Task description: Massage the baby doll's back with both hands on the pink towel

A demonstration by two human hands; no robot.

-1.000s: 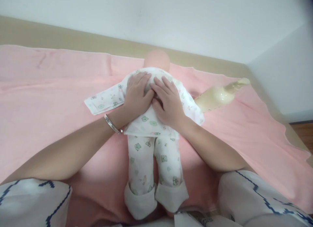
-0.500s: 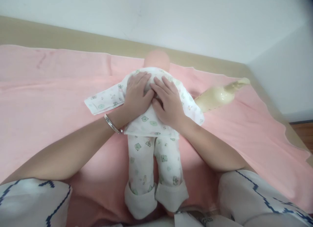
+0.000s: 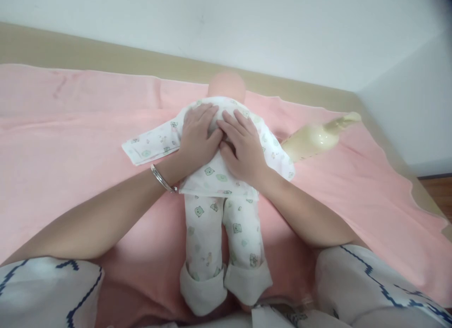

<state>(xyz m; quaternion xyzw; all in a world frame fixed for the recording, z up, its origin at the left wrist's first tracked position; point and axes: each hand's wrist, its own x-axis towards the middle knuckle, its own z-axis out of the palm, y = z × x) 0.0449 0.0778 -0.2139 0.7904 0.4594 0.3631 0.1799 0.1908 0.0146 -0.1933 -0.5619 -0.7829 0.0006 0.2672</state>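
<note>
A baby doll (image 3: 226, 85) lies stretched out on a pink cloth, its bald head toward the wall and its face not visible. It wears a white printed top (image 3: 215, 177) and matching trousers (image 3: 203, 238) with turned-up cuffs. My left hand (image 3: 199, 132) rests flat on the left of the doll's upper body, fingers extended. Beside it, my right hand (image 3: 243, 147) lies on the right side with its fingers spread. The two thumbs come close together in the middle. Both palms press on the top's fabric, and neither hand grips anything.
The pink cloth (image 3: 70, 154) covers a tan surface (image 3: 106, 50) that meets a white wall (image 3: 226, 27). A pale yellow, shiny bottle-like object (image 3: 314, 139) lies by the doll's right-hand sleeve. A silver bangle (image 3: 162, 179) circles my left wrist.
</note>
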